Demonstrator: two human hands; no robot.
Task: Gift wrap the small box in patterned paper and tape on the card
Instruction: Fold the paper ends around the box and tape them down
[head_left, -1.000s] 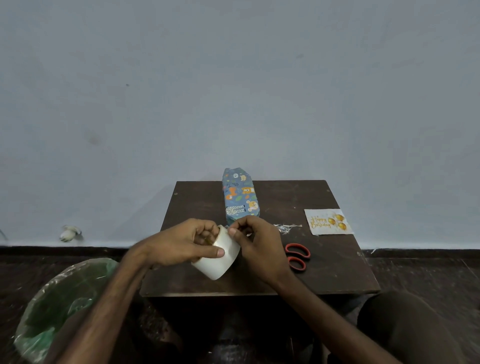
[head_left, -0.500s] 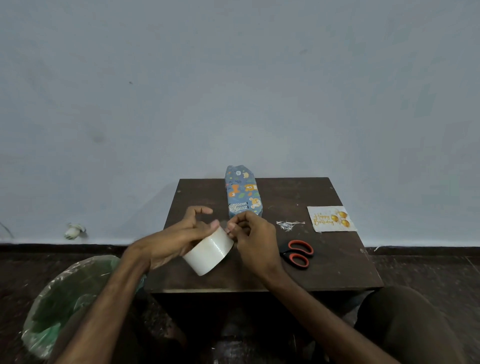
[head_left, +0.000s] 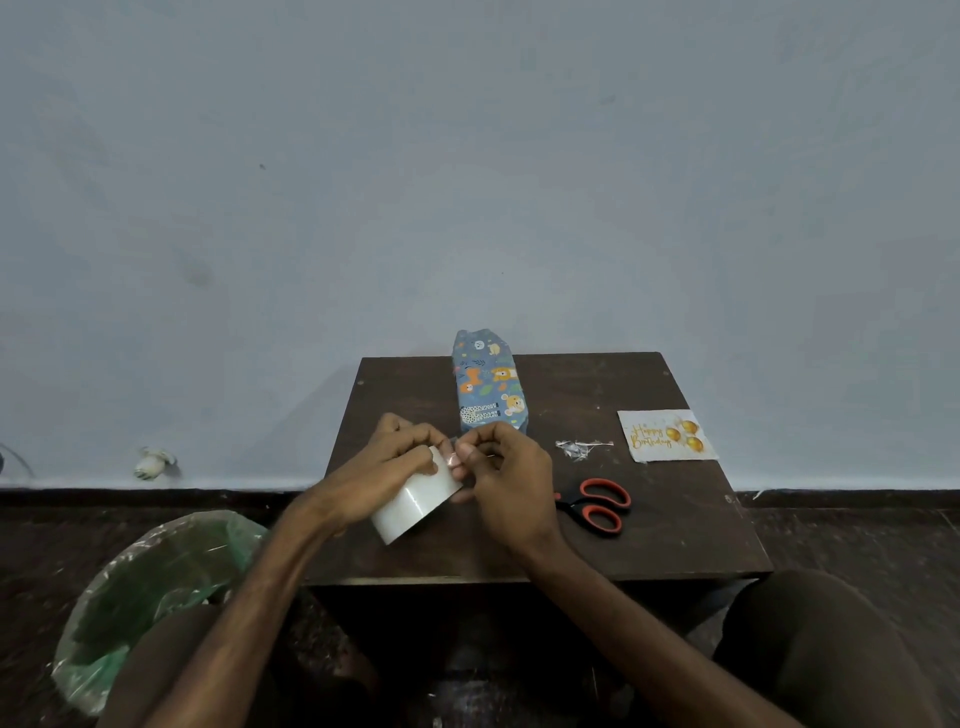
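Left hand (head_left: 384, 467) grips the tape roll (head_left: 415, 506); right hand (head_left: 506, 478) pinches its upper edge, the tape end too small to make out. The wrapped box (head_left: 488, 384) lies just beyond both hands, its near end hidden; the card (head_left: 665, 435) lies well to the right.

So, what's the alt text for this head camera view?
The left hand grips a tape roll over a dark table while the right hand pinches at its end. Nearby lie the wrapped box, a birthday card and scissors.
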